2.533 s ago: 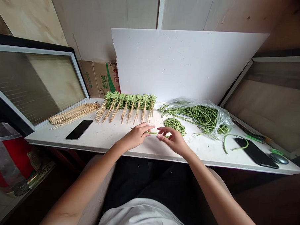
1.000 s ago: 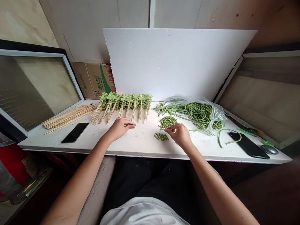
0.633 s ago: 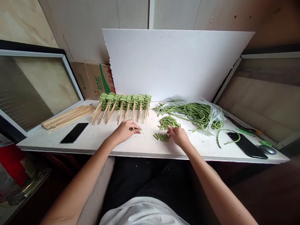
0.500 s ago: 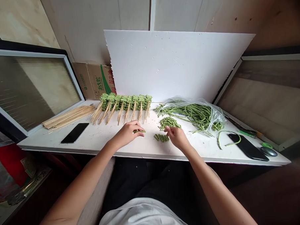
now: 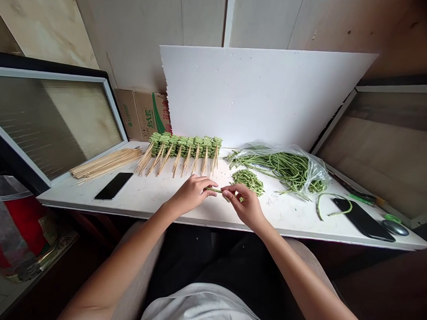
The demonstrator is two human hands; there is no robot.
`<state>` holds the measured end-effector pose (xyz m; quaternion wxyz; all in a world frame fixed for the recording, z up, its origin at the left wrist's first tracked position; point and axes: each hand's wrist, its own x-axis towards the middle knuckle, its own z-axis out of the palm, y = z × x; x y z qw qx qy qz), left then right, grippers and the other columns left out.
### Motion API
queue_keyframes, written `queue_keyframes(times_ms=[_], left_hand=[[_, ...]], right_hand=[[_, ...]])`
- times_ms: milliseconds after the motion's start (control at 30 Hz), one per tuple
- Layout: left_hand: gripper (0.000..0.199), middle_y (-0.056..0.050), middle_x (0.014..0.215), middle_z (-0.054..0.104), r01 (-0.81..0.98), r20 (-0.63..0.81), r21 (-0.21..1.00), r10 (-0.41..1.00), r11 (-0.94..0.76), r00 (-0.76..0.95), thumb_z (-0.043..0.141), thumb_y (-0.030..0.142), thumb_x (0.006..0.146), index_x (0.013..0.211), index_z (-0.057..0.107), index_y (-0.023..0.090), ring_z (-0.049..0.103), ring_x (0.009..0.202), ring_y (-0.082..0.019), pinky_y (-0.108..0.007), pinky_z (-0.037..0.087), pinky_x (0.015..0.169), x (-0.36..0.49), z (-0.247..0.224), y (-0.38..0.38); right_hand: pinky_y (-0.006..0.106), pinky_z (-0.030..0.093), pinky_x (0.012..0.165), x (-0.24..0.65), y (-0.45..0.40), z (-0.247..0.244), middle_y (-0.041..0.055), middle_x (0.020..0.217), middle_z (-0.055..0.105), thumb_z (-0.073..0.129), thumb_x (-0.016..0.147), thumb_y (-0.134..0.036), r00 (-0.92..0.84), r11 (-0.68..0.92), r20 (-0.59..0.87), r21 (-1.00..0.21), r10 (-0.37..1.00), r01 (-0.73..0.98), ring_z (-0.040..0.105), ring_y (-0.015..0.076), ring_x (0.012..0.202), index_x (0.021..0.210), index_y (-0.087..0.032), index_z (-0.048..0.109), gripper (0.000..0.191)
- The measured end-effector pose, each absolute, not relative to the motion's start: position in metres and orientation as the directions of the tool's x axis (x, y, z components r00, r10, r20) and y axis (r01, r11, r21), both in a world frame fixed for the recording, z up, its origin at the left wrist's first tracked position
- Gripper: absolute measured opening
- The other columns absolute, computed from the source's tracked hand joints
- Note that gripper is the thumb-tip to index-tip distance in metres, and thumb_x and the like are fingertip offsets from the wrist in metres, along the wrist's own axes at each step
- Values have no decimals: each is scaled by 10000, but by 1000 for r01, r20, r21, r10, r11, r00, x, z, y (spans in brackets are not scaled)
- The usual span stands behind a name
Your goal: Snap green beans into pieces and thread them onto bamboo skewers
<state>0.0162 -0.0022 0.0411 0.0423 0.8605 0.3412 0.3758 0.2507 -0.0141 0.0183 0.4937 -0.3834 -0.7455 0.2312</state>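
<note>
Pale cream wall panels with a narrow white upright strip rise behind a white bench, and a sheet of white foam board with a ragged left edge leans against them. A brown cardboard box with green print stands behind the bench's left end. A black-edged, white-framed glass pane tilts on the left, a beige framed panel on the right. Soft, even light fills the narrow space above a dark floor.

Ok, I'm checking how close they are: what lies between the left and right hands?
In the head view, a short piece of green bean lies between them, running from the left hand to the right hand.
</note>
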Motion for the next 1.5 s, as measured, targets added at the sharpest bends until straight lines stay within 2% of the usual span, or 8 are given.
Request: queue_keyframes(times_ms=[200,367,600,933,1100,1300,1400,1500], left_hand=[[123,-29,964,830,528,633,259,555,-809,540,661,234,1053,1014,776,216,738,884,-197,-362,454,925,17,40,-2],[148,-34,953,835,513,623,261,549,-818,557,637,209,1056,1027,782,218,735,873,-195,-373,432,915,23,40,-7],[363,-10,826,809,510,594,281,564,-813,574,496,71,1016,818,760,222,709,780,-167,-421,390,1008,28,41,-9],[376,29,809,808,500,545,326,591,-803,594,494,-10,888,807,765,238,713,799,-160,-439,355,1089,20,34,7],[338,11,810,820,557,521,386,672,-735,527,540,30,883,782,785,238,744,843,-198,-491,407,1106,-5,25,31],[242,-97,912,838,581,529,664,845,-471,82,704,348,914,991,843,165,776,859,-260,-412,599,865,-74,38,57],[346,-101,905,836,554,453,712,885,-432,109,793,480,875,1022,829,169,791,901,-272,-408,618,876,-73,39,54],[387,-106,916,836,516,393,748,905,-418,164,820,527,866,1022,780,176,806,920,-278,-431,619,926,-58,36,47]], right_hand=[[356,500,674,246,-24,29,69,891,764,741,992,-473,-264,734,695,-562,669,381,598,221,801,1022,-251,787,229],[365,488,700,244,-25,28,70,887,727,647,1040,-310,-290,743,696,-529,657,411,586,246,865,974,-250,721,115],[390,480,793,241,-27,26,61,863,711,479,977,-21,-349,801,736,-438,580,407,558,245,875,912,-241,696,316],[430,489,832,245,-16,19,63,835,756,687,996,-190,-342,784,737,-402,584,473,550,274,909,956,-262,799,139],[453,484,858,258,-6,17,68,836,768,631,993,-144,-304,749,740,-386,600,538,588,285,923,856,-263,801,249],[447,506,875,300,20,27,96,908,753,720,951,-348,-72,514,663,-504,746,694,624,318,970,909,-248,833,156],[425,497,825,307,29,16,110,904,756,725,938,-402,-55,311,482,-469,874,827,628,329,956,914,-227,837,209],[436,490,836,308,31,2,133,845,756,683,960,-367,-12,126,321,-338,947,932,634,371,1050,867,-210,812,224]])
